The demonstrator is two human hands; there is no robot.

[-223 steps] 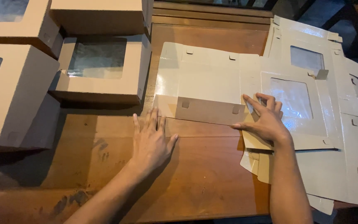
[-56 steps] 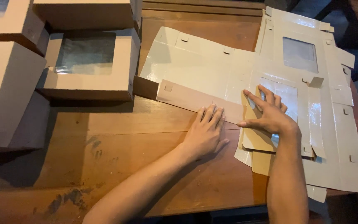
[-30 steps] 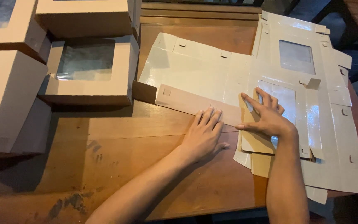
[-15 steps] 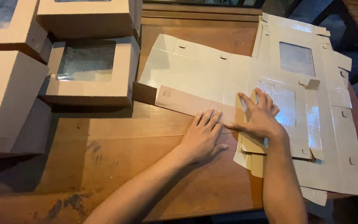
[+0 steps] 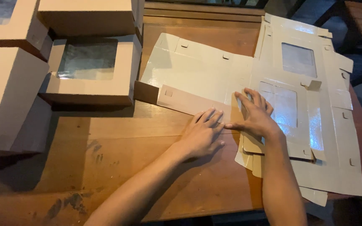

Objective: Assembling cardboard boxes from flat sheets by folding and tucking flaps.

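The flat box blank (image 5: 197, 69) lies open on the wooden table (image 5: 147, 167), its near flap (image 5: 189, 102) folded over. Left hand (image 5: 202, 134) lies flat with fingers spread, pressing the flap's right end; it grips nothing. It has moved right since earlier, suggesting the crease is being set. Right hand (image 5: 254, 117), open-palmed, pins the stacked blanks (image 5: 323, 125) at three o'clock. Assembled window boxes (image 5: 89, 71) stand at ten o'clock.

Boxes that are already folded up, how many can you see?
4: one windowed box beside the flat sheets, one behind it, two at the left edge. More may lie outside the picture.
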